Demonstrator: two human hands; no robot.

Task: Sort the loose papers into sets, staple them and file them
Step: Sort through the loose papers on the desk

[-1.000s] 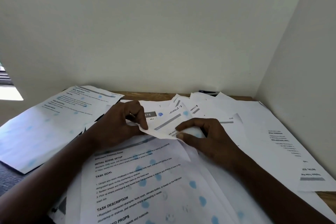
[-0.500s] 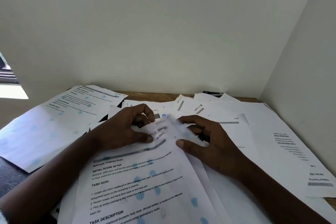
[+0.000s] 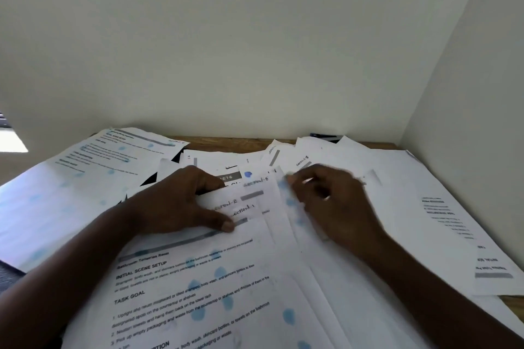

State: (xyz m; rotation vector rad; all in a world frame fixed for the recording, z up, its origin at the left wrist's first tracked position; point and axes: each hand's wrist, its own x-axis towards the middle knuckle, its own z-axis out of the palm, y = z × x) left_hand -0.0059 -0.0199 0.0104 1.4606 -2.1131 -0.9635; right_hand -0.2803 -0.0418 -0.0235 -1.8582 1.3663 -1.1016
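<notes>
White grip first: pinching fanned handwritten white paper slips [image 3: 243, 207] under thumb of left hand [image 3: 170, 207]. Cannot tell grasp of blurred right hand [image 3: 340, 207], curled over loose white printed sheets [image 3: 198, 278] covering brown wooden desk [image 3: 226, 144]. Likely to shuffle slips out of order, mixing sets.

I count two hands in my feed: the left hand [image 3: 175, 207] and the right hand [image 3: 334, 207]. There is one wooden tabletop [image 3: 224, 145]. The loose papers [image 3: 354, 278] overlap too heavily for an exact total, but I make out well over ten. Three plainly carry blue dots: the left sheet [image 3: 85, 178], the front sheet [image 3: 184, 292] and a dotted sheet [image 3: 290, 202] by the right hand. I can make out five handwritten section labels [image 3: 243, 208]. One dark object [image 3: 326, 136] lies at the back edge.
</notes>
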